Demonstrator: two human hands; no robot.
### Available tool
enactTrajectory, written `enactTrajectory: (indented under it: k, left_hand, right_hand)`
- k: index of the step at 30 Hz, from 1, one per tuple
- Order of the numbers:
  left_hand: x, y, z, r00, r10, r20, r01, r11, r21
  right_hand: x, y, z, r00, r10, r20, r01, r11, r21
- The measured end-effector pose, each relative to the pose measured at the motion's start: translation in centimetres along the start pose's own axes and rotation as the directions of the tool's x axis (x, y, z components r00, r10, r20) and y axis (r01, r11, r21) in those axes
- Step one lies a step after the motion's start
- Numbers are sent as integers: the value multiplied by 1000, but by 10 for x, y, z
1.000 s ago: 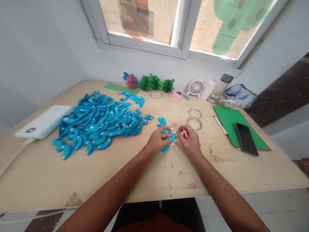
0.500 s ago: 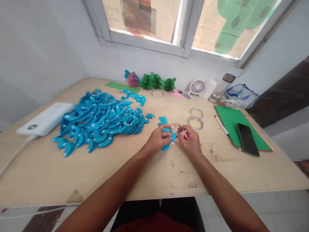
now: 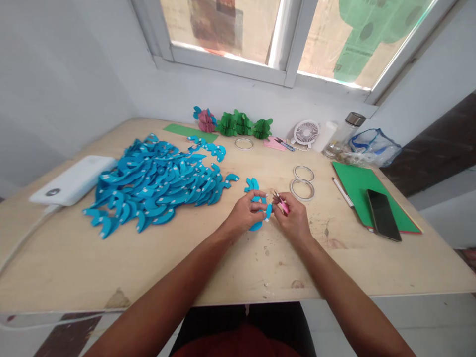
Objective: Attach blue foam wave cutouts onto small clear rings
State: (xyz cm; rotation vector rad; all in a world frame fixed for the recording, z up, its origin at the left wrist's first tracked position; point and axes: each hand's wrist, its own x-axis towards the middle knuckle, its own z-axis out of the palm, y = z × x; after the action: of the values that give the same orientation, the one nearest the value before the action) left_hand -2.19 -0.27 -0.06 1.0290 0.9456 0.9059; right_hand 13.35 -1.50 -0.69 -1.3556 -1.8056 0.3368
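Note:
My left hand (image 3: 247, 210) is closed on a small curved blue paper piece (image 3: 268, 212) with white squares on it, pinched between thumb and fingers. Close beside it, my right hand (image 3: 293, 213) grips small pink-handled snips (image 3: 283, 204), their dark blades pointing up and left. The right fingertips meet or nearly meet the blue piece; I cannot tell which. More blue paper pieces (image 3: 252, 184) lie on the table under and behind the left hand, partly hidden by it. Further left spreads a large heap of like blue pieces (image 3: 159, 173), many with white squares.
Tape rolls (image 3: 302, 189) lie beyond my right hand, another tape roll (image 3: 243, 144) farther back. At right are green sheets (image 3: 349, 183), a phone (image 3: 384, 215) and a pen (image 3: 342, 192). A power bank (image 3: 72, 181) stands left. Along the wall: green paper ornaments (image 3: 241, 124), a fan (image 3: 306, 133), a bottle (image 3: 345, 131).
The hands stay almost in place. The blue paper piece and the snips have turned slightly between the fingers, and the whole view has shifted a little.

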Motion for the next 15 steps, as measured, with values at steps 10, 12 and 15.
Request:
enactTrajectory:
  k: [10, 12, 15]
  left_hand:
    - [2, 1, -2, 1000, 13, 15, -13, 1000, 7]
    - [2, 1, -2, 1000, 10, 18, -10, 1000, 4]
    - [2, 2, -2, 1000, 12, 15, -12, 1000, 1]
  right_hand:
    - [0, 1, 0, 999, -32, 44, 31, 999, 19]
    - [0, 1, 0, 998, -41, 52, 39, 999, 25]
    - [0, 2, 0, 997, -44, 65, 43, 999, 24]
